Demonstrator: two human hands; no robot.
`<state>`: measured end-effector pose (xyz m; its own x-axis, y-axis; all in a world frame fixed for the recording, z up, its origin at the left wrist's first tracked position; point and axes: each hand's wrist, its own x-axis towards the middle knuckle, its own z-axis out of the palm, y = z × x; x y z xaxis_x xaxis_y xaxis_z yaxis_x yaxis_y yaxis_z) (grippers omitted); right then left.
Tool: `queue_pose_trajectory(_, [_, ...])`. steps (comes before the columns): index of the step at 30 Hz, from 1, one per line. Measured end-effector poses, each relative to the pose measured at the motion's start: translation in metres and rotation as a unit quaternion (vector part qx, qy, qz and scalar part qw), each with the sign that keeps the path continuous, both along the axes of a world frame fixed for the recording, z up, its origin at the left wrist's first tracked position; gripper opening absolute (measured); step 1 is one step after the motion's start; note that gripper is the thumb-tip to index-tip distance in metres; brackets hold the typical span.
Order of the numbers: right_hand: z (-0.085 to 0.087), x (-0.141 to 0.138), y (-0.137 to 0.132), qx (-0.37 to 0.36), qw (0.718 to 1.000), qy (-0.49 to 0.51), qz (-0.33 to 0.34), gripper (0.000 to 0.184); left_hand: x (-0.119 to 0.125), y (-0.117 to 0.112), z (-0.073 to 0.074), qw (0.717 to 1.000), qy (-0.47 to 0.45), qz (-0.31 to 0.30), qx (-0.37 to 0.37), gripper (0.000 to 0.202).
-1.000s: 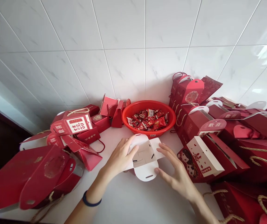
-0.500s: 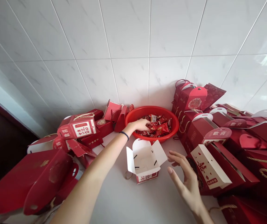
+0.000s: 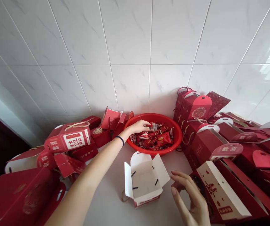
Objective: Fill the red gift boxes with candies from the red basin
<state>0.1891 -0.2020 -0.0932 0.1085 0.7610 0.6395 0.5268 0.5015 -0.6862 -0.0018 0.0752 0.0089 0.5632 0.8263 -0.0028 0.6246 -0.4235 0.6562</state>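
Note:
My left hand (image 3: 140, 126) is inside a red plastic basin (image 3: 178, 138), its fingers bent down around a red-and-white wrapped candy (image 3: 144, 135); the fingertips are partly hidden. Several other red-wrapped candies (image 3: 163, 138) fill the basin. In front of it stands a small gift box (image 3: 146, 180), flaps spread, its white inside facing up with dark slots showing and nothing in it. My right hand (image 3: 190, 194) hovers just right of this box, holding nothing, thumb and fingers apart and curved.
Red gift boxes (image 3: 70, 139) with rope handles are heaped on the left. More boxes (image 3: 216, 141) are piled on the right, and one cream-sided box (image 3: 222, 191) is close beside my right hand. A tiled wall (image 3: 130, 84) stands behind the basin.
My view has tilted, so the basin and boxes appear lower and nearer. The left hand has pulled back slightly and lifted within the basin. The right hand's fingers are a little more curled.

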Motion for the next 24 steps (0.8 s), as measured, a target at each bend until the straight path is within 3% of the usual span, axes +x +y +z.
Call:
queue_pose_trajectory(8, [-0.007, 0.006, 0.003, -0.068, 0.994, 0.072, -0.037, 0.022, 0.014, -0.007, 0.011, 0.997, -0.061, -0.050, -0.004, 0.025])
queue_pose_trajectory(12, [-0.009, 0.008, 0.004, -0.078, 0.993, 0.072, -0.041, 0.021, 0.017, 0.002, 0.011, 0.998, -0.042, -0.033, 0.020, 0.021])
queue_pose_trajectory(17, [-0.010, 0.010, 0.005, -0.068, 0.996, 0.056, -0.034, 0.017, 0.009, 0.018, 0.004, 0.998, 0.045, 0.007, 0.048, 0.015])
queue_pose_trajectory(24, [-0.009, 0.009, 0.004, -0.056, 0.997, 0.032, -0.029, 0.014, 0.010, 0.022, 0.005, 0.977, 0.211, -0.001, 0.018, 0.025])
